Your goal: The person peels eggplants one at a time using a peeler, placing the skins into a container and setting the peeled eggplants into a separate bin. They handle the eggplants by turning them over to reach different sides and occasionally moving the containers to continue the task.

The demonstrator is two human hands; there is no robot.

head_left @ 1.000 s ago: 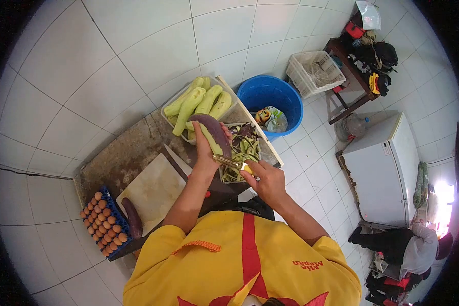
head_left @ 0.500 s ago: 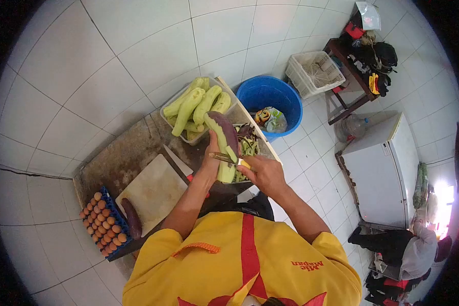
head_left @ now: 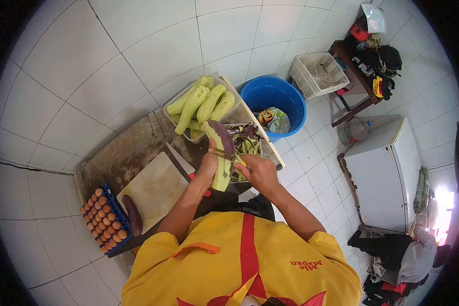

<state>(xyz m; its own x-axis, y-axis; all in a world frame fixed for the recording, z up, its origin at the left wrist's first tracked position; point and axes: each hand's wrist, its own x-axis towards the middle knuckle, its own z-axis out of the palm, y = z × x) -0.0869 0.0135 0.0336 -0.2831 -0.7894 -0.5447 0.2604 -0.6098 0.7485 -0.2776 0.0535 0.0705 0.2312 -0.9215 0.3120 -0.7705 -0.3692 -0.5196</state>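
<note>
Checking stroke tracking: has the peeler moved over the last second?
Yes: the peeler moved slightly up the eggplant, toward the tub of peeled ones.

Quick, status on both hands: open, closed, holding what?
Left hand: closed around the partly peeled eggplant.
Right hand: closed on the peeler, its blade against the eggplant.

White tiled floor (head_left: pixel 316 148), a blue bucket (head_left: pixel 262 92), a white freezer (head_left: pixel 382 173), a dark table (head_left: pixel 350 74).
</note>
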